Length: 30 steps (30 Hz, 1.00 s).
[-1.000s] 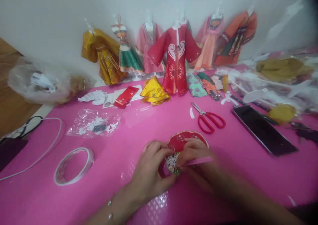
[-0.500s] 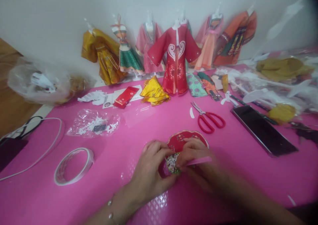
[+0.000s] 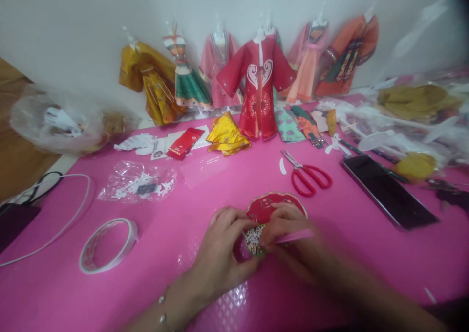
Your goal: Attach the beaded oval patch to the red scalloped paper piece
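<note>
Small multicoloured beads (image 3: 254,239) lie in a little shallow tray with a greenish rim. My left hand (image 3: 225,249) is curved around the tray's left side, thumb at the near edge and fingertips at the far edge. In my right hand (image 3: 286,232) a slim pink pen-like stick (image 3: 295,236) is pinched; its tip is hidden by my fingers at the beads. Just behind both hands lies a red embroidered fabric piece (image 3: 262,210) with a patterned scalloped border, partly covered by my right hand.
Red-handled scissors (image 3: 306,173) and a phone (image 3: 390,191) lie to the right. At left are a tape roll (image 3: 86,258), a clear bag of white pieces (image 3: 139,185) and a white cable (image 3: 75,219). Small dressed forms, including a red robe (image 3: 258,90), line the wall.
Almost nothing differs. Both hands keep their places at the beads, and the camera view has shifted very slightly.
</note>
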Motion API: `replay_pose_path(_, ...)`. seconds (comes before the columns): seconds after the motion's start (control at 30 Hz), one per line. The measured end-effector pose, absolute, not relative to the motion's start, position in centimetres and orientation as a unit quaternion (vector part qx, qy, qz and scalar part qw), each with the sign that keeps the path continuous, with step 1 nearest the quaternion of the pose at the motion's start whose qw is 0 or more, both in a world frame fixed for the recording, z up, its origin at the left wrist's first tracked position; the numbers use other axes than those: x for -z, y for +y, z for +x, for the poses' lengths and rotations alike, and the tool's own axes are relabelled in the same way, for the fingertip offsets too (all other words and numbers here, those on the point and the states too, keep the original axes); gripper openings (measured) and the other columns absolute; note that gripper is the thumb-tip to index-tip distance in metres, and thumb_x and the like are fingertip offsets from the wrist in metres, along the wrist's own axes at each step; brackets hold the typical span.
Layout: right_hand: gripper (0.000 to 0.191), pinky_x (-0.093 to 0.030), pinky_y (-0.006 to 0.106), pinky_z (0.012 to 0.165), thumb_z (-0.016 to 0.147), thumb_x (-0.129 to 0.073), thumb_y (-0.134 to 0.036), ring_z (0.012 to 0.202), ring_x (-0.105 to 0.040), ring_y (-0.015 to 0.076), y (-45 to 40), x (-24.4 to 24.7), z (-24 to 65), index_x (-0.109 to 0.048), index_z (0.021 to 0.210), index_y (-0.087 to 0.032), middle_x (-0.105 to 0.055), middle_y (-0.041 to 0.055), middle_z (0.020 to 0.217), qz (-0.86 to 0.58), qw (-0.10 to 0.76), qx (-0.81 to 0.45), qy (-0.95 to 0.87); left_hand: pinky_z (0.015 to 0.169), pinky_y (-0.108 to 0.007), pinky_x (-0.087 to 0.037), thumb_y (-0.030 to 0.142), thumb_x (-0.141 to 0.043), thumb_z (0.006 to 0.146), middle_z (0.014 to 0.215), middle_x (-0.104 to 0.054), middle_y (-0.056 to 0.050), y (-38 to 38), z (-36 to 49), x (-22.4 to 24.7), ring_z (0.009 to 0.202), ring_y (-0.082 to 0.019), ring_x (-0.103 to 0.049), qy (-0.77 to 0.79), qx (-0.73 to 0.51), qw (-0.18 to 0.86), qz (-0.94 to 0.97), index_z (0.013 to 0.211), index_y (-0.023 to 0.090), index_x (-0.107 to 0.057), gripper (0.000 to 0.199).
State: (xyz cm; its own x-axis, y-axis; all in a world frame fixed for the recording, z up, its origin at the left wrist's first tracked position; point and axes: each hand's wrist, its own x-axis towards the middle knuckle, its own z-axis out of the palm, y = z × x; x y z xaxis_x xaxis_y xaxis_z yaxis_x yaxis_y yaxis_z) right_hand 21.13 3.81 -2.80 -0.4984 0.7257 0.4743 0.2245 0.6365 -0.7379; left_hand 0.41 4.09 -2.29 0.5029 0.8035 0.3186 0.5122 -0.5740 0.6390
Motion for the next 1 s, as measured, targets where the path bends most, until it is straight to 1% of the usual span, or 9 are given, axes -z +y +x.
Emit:
replay_pose_path(0.27,0.012,-0.04,0.035,0.077,0.092,-0.051,-0.009,0.084,-0.052,0.0168,3.82,2.79,21.03,-0.053,0.094,-0.021,-0.061,0.0002,0.085,-0.286,0.42,-0.296,-0.809,0.085,-0.042,-0.046,0.014,-0.079,0.066,0.1,-0.06,-0.006,4.05,0.35,2.48,0.095,-0.024,-0.055,0.395,-0.304,0.246,0.831,0.108,0.02,-0.06,0.046)
replay_pose_path(0.43,0.013,-0.04,0.035,0.077,0.091,-0.051,-0.008,0.083,-0.051,0.0171,3.73,2.55,21.08,-0.053,0.092,-0.021,-0.06,-0.0003,0.083,-0.301,0.394,-0.304,-0.814,0.087,-0.043,-0.046,0.016,-0.079,0.067,0.1,-0.06,-0.005,4.05,0.35,2.42,0.095,-0.024,-0.056,0.393,-0.304,0.245,0.833,0.108,0.021,-0.06,0.046)
replay_pose_path(0.53,0.014,-0.04,0.035,0.075,0.091,-0.051,-0.009,0.083,-0.051,0.018,3.68,2.5,21.1,-0.053,0.093,-0.022,-0.06,0.0001,0.084,-0.293,0.402,-0.295,-0.815,0.087,-0.044,-0.046,0.016,-0.078,0.068,0.101,-0.059,-0.005,4.1,0.38,2.38,0.096,-0.024,-0.056,0.394,-0.305,0.248,0.831,0.109,0.022,-0.059,0.046)
replay_pose_path(0.67,0.014,-0.041,0.036,0.077,0.091,-0.051,-0.009,0.082,-0.052,0.0182,3.71,2.36,21.04,-0.053,0.093,-0.023,-0.061,0.0002,0.084,-0.296,0.399,-0.305,-0.812,0.087,-0.045,-0.046,0.016,-0.077,0.068,0.101,-0.059,-0.005,4.04,0.38,2.46,0.096,-0.024,-0.055,0.396,-0.302,0.245,0.832,0.108,0.023,-0.059,0.045)
replay_pose_path(0.9,0.014,-0.04,0.036,0.077,0.09,-0.051,-0.007,0.083,-0.051,0.0181,3.74,2.16,21.1,-0.052,0.092,-0.021,-0.061,0.0001,0.084,-0.301,0.38,-0.301,-0.821,0.088,-0.044,-0.045,0.015,-0.078,0.067,0.101,-0.059,-0.005,4.04,0.34,2.38,0.097,-0.024,-0.055,0.395,-0.3,0.245,0.833,0.109,0.021,-0.059,0.047)
replay_pose_path(1.0,0.014,-0.039,0.036,0.077,0.09,-0.051,-0.008,0.083,-0.05,0.0179,3.75,2.14,21.13,-0.052,0.092,-0.022,-0.061,-0.0004,0.084,-0.299,0.387,-0.294,-0.821,0.088,-0.044,-0.045,0.015,-0.078,0.067,0.101,-0.059,-0.005,4.06,0.38,2.29,0.096,-0.024,-0.055,0.394,-0.3,0.246,0.833,0.108,0.021,-0.059,0.045)
